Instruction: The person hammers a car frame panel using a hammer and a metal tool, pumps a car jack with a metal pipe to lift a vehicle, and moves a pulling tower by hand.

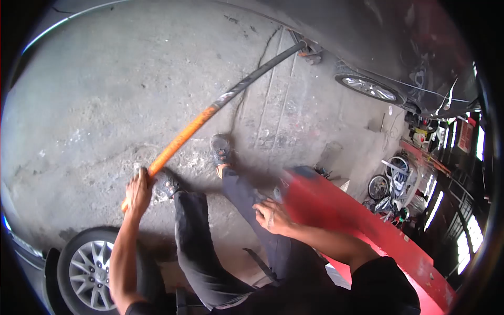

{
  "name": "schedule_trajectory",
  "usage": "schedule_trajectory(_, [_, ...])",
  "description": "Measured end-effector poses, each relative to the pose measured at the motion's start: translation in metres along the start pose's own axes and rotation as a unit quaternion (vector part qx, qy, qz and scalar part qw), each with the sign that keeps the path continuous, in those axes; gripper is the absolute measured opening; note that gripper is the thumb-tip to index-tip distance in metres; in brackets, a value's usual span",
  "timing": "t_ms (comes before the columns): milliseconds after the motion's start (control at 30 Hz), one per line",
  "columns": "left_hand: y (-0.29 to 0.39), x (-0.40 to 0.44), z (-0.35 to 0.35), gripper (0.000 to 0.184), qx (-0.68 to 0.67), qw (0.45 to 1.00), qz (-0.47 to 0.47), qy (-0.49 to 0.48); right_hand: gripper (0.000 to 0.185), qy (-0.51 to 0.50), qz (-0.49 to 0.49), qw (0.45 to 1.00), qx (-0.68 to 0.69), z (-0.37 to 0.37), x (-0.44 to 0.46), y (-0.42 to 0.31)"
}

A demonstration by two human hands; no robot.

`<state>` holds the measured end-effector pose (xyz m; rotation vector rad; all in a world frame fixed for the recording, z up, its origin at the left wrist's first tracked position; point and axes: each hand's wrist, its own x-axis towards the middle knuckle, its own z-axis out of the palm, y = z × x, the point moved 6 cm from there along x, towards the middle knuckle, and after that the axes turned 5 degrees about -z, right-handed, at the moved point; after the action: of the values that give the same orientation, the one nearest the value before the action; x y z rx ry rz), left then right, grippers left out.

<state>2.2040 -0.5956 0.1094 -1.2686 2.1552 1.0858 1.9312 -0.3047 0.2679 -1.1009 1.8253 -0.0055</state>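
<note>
My left hand (139,191) is closed around the lower, orange end of a long jack handle (184,136). The handle slants up to the right and turns black and worn along its upper half. Its far end meets a dark, rusty metal fitting (311,52) at the lower edge of a dark car (378,31); most of that fitting is hidden. Over my right thigh, my right hand (271,216) has its fingers curled in, and what they hold, if anything, cannot be made out. My shoes stand on the concrete floor on either side of the lower handle.
A red steel beam (346,210) slopes past my right arm. At lower left is a car wheel (94,268) with a silver rim. The dark car's wheel (370,88) is at upper right. Bicycles (391,181) and clutter stand farther right. Cracks run across the concrete floor (115,79).
</note>
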Motion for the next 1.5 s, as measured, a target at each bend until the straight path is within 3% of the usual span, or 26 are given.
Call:
schedule_trajectory(67, [0.063,-0.066,-0.087,0.049,-0.042,0.998,-0.01,-0.035,0.023,-0.007,-0.003,1.0,-0.005,-0.002,0.005,-0.001])
schedule_trajectory(100, [0.101,-0.093,-0.124,0.053,-0.069,0.996,0.044,-0.02,0.023,-0.01,-0.011,1.0,-0.002,-0.003,0.007,-0.001])
schedule_trajectory(200, [0.159,-0.127,-0.166,0.063,-0.007,0.997,0.063,-0.046,0.023,0.003,-0.018,1.0,-0.003,-0.009,0.016,-0.005])
schedule_trajectory(267, [0.118,-0.099,-0.124,0.047,0.06,0.994,0.093,0.019,0.023,-0.013,-0.013,1.0,-0.005,-0.013,0.016,-0.007])
schedule_trajectory(333, [0.01,-0.031,-0.031,0.041,0.121,0.985,0.117,0.036,0.023,-0.016,-0.009,1.0,-0.001,-0.022,0.021,-0.011])
schedule_trajectory(400, [-0.036,0.031,0.002,0.039,0.145,0.966,0.176,0.126,0.022,-0.001,-0.002,1.0,0.008,-0.028,0.024,-0.006])
schedule_trajectory(433, [-0.056,0.05,0.029,0.041,0.145,0.965,0.181,0.123,0.02,0.049,-0.044,0.998,0.009,-0.025,0.025,0.002])
schedule_trajectory(533, [-0.102,0.114,0.094,0.049,0.142,0.982,0.088,0.094,0.023,0.0,0.007,1.0,0.019,-0.026,0.031,-0.005])
schedule_trajectory(633, [-0.122,0.156,0.158,0.047,0.177,0.969,-0.07,0.158,0.022,0.015,-0.001,1.0,0.001,-0.024,0.027,0.004])
schedule_trajectory(700, [-0.111,0.146,0.159,0.037,0.162,0.972,-0.116,0.126,0.023,-0.002,0.023,1.0,0.009,-0.024,0.02,0.0])
schedule_trajectory(800, [-0.089,0.096,0.131,0.031,0.106,0.99,-0.091,0.026,0.024,-0.002,-0.023,1.0,0.014,-0.01,0.012,-0.004])
schedule_trajectory(833, [-0.063,0.067,0.091,0.031,0.095,0.992,-0.076,0.035,0.024,-0.006,-0.025,1.0,0.01,-0.006,0.011,0.0])
schedule_trajectory(900, [-0.009,0.0,0.002,0.049,0.007,0.999,-0.029,0.02,0.024,-0.017,-0.021,1.0,0.005,0.005,0.006,0.005])
schedule_trajectory(933, [0.017,-0.033,-0.04,0.057,-0.008,0.998,-0.066,-0.022,0.023,-0.01,-0.022,1.0,0.003,0.002,0.007,0.005])
schedule_trajectory(1033, [0.128,-0.115,-0.156,0.064,-0.052,0.997,0.031,-0.051,0.022,0.0,-0.022,1.0,-0.005,-0.001,0.009,0.008])
schedule_trajectory(1133, [0.168,-0.13,-0.18,0.059,-0.004,0.997,0.08,-0.022,0.023,-0.012,-0.025,0.999,-0.026,-0.011,0.016,0.0])
schedule_trajectory(1200, [0.114,-0.092,-0.128,0.047,0.035,0.997,0.075,0.01,0.023,-0.005,-0.033,0.999,-0.012,-0.017,0.018,-0.003])
schedule_trajectory(1267, [0.012,-0.022,-0.044,0.036,0.095,0.993,0.067,0.003,0.023,0.001,-0.04,0.999,-0.004,-0.025,0.022,-0.004])
schedule_trajectory(1333, [-0.021,0.024,-0.015,0.037,0.076,0.978,0.155,0.117,0.022,0.008,-0.044,0.999,0.006,-0.031,0.027,-0.006])
schedule_trajectory(1433, [-0.091,0.082,0.063,0.032,0.102,0.989,0.098,0.052,0.022,-0.01,-0.033,0.999,-0.008,-0.019,0.029,-0.019])
schedule_trajectory(1500, [-0.102,0.132,0.107,0.033,0.097,0.992,0.037,0.07,0.023,-0.021,-0.026,0.999,-0.03,-0.031,0.037,-0.014])
